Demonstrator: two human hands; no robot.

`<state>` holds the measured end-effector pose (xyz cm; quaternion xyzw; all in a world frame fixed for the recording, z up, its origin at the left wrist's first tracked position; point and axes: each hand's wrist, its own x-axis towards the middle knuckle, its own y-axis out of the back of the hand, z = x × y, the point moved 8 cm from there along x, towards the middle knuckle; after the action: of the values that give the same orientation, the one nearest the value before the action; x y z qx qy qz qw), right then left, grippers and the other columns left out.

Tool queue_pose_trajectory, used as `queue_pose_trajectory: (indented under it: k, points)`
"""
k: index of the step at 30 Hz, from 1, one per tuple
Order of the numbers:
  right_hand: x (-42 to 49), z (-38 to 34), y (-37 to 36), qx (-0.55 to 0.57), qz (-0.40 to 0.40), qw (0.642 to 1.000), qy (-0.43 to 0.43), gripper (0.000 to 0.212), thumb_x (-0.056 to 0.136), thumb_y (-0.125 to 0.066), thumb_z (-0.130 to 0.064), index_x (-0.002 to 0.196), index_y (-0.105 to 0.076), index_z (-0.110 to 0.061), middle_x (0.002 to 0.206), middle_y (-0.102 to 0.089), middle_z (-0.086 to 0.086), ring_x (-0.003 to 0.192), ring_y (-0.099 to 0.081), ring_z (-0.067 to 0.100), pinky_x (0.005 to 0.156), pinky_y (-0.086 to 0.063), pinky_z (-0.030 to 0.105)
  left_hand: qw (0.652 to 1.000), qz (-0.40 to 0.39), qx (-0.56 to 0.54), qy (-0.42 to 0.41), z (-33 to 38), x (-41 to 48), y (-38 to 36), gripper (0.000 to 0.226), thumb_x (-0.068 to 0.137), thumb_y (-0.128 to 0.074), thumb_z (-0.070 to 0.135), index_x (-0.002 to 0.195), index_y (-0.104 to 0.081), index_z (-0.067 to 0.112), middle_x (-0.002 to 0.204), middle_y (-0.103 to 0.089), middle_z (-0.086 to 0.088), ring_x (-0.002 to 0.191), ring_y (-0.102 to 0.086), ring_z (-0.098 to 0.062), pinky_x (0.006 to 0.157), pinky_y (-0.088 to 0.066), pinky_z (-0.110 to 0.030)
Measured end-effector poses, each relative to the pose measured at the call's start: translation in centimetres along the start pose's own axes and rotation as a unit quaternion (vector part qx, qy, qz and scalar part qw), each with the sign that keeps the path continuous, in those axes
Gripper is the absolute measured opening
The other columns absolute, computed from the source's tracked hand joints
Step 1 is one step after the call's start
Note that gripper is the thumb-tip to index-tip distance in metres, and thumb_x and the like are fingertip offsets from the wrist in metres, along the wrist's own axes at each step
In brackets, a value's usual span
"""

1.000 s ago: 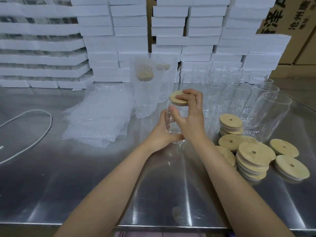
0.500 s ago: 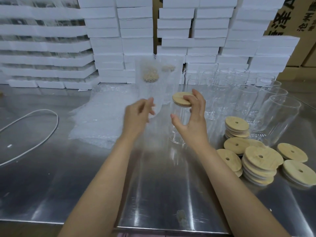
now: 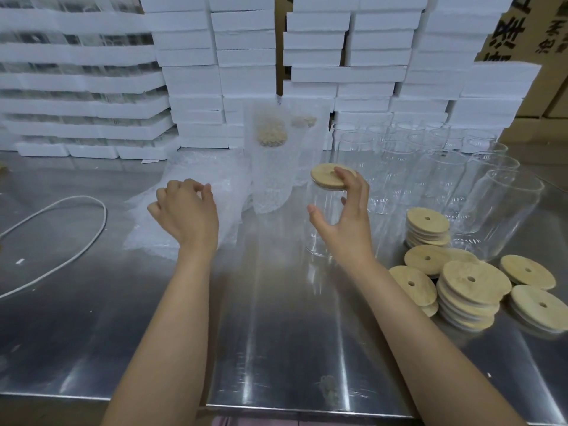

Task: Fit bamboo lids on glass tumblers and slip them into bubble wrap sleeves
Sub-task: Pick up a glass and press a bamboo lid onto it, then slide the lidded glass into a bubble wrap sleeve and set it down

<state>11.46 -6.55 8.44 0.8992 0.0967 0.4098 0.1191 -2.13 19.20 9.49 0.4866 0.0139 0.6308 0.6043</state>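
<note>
A glass tumbler (image 3: 319, 235) stands on the steel table (image 3: 276, 348) with a bamboo lid (image 3: 327, 176) on top. My right hand (image 3: 347, 229) holds it, index finger on the lid and thumb against the glass. My left hand (image 3: 187, 213) is over the pile of flat bubble wrap sleeves (image 3: 144, 238) to the left, fingers curled down onto it; whether they pinch a sleeve is hidden. Two wrapped tumblers (image 3: 270, 170) stand behind, between the hands.
Several empty tumblers (image 3: 430, 173) stand at the right rear. Stacks of bamboo lids (image 3: 467, 290) lie at the right front. A white cable (image 3: 76, 244) loops at the left. White foam boxes (image 3: 246, 56) line the back, cardboard cartons (image 3: 547, 41) behind them.
My left hand let go of the tumbler and moved left onto the bubble wrap pile. My right hand stays on the lidded tumbler.
</note>
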Motion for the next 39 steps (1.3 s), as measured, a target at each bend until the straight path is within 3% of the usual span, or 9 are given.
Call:
queue_pose_trajectory:
  k: [3, 6, 11, 15, 20, 23, 26, 31, 39]
  points:
    - [-0.1, 0.1, -0.1, 0.003, -0.001, 1.000, 0.000, 0.069, 0.082, -0.073, -0.020, 0.140, -0.035, -0.026, 0.144, -0.030, 0.006, 0.125, -0.036, 0.002, 0.095, -0.029, -0.001, 0.991, 0.060, -0.116, -0.028, 1.5, -0.3, 2.4, 0.022, 0.096, -0.051, 0.034, 0.094, -0.066, 0.017, 0.094, -0.065, 0.000, 0.091, -0.054, -0.022, 0.076, -0.031, -0.033]
    - [-0.1, 0.1, -0.1, -0.005, -0.007, 1.000, -0.004, 0.069, 0.083, -0.073, -0.022, 0.140, -0.035, -0.027, 0.146, -0.028, 0.005, 0.126, -0.036, 0.004, 0.092, -0.032, 0.001, 0.977, 0.016, -0.203, -0.070, 4.2, -1.3, 2.5, 0.022, 0.096, -0.054, 0.037, 0.090, -0.061, 0.016, 0.086, -0.059, 0.002, 0.077, -0.055, -0.018, 0.065, -0.031, -0.029]
    - [-0.2, -0.4, 0.9, -0.043, 0.035, 0.998, -0.007, 0.064, 0.080, -0.074, -0.030, 0.135, -0.041, -0.028, 0.145, -0.031, 0.002, 0.127, -0.042, 0.011, 0.088, -0.041, 0.026, 0.941, -0.240, -0.219, -0.099, 8.7, -6.6, -2.6, 0.043, 0.082, -0.072, 0.043, 0.100, -0.064, 0.005, 0.090, -0.066, -0.011, 0.084, -0.061, -0.028, 0.076, -0.048, -0.039]
    - [-0.3, -0.5, 2.4, -0.078, 0.092, 0.993, -0.003, 0.058, 0.078, -0.076, -0.028, 0.129, -0.050, -0.019, 0.143, -0.035, 0.005, 0.126, -0.043, 0.013, 0.084, -0.040, 0.019, 0.878, -0.447, -0.143, -0.097, 8.6, -10.6, -6.7, 0.056, 0.075, -0.082, 0.028, 0.121, -0.058, 0.008, 0.110, -0.062, -0.008, 0.094, -0.061, -0.022, 0.077, -0.044, -0.025]
    - [0.0, -0.1, 3.6, -0.027, 0.140, 0.989, -0.030, 0.058, 0.077, -0.079, -0.022, 0.127, -0.050, -0.014, 0.141, -0.035, 0.008, 0.123, -0.037, 0.002, 0.087, -0.030, -0.004, 0.881, -0.431, -0.160, -0.108, 8.4, -10.0, -6.8, 0.042, 0.078, -0.059, -0.005, 0.119, -0.062, 0.007, 0.109, -0.065, -0.011, 0.084, -0.059, -0.018, 0.067, -0.039, -0.012]
    - [0.0, 0.0, 3.9, -0.001, 0.160, 0.986, -0.045, 0.060, 0.077, -0.079, -0.022, 0.128, -0.048, -0.015, 0.141, -0.034, 0.005, 0.124, -0.039, 0.002, 0.094, -0.036, 0.006, 0.893, -0.399, -0.170, -0.122, 8.6, -9.7, -6.3, 0.026, 0.082, -0.054, -0.004, 0.099, -0.070, 0.008, 0.096, -0.069, -0.007, 0.081, -0.062, -0.018, 0.066, -0.043, -0.015]
    - [-0.1, -0.2, 4.6, 0.022, 0.187, 0.981, -0.044, 0.059, 0.076, -0.079, -0.024, 0.126, -0.048, -0.018, 0.138, -0.035, 0.006, 0.123, -0.041, 0.003, 0.101, -0.046, 0.033, 0.896, -0.386, -0.124, -0.183, 9.3, -10.2, -6.2, 0.010, 0.087, -0.065, 0.018, 0.083, -0.073, 0.012, 0.084, -0.071, -0.003, 0.080, -0.065, -0.019, 0.074, -0.051, -0.030]
    - [-0.4, -0.9, 5.7, 0.080, 0.252, 0.964, -0.031, 0.060, 0.074, -0.079, -0.025, 0.116, -0.039, -0.040, 0.132, -0.037, 0.001, 0.123, -0.045, 0.018, 0.095, -0.052, 0.040, 0.889, -0.399, -0.179, -0.137, 9.3, -10.9, -6.9, 0.024, 0.089, -0.065, 0.017, 0.069, -0.069, 0.003, 0.065, -0.067, -0.006, 0.051, -0.057, -0.006, 0.049, -0.038, -0.007]
    - [-0.5, -0.6, 4.1, 0.156, 0.201, 0.966, -0.041, 0.057, 0.072, -0.076, -0.033, 0.111, -0.035, -0.031, 0.132, -0.035, 0.016, 0.119, -0.049, 0.027, 0.089, -0.057, 0.041, 0.764, -0.501, -0.387, 0.120, 7.9, -12.3, -8.5, 0.021, 0.090, -0.053, -0.007, 0.075, -0.067, -0.002, 0.067, -0.070, -0.009, 0.061, -0.071, -0.015, 0.051, -0.054, -0.021]
